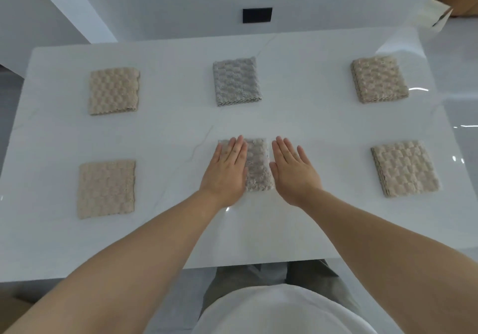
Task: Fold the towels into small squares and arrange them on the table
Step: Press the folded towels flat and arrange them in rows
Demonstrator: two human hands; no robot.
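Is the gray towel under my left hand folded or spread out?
Folded. The gray towel lies as a small compact square, the left hand flat on its left half.

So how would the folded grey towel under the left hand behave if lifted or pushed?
The grey towel looks soft and layered, so lifted by one edge it would probably flop open. On the glossy table it likely slides easily when pushed flat.

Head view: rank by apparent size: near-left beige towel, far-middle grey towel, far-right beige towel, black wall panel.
1. near-left beige towel, largest, though nearest the camera.
2. far-middle grey towel and far-right beige towel: look alike, not ranked.
3. black wall panel, smallest.
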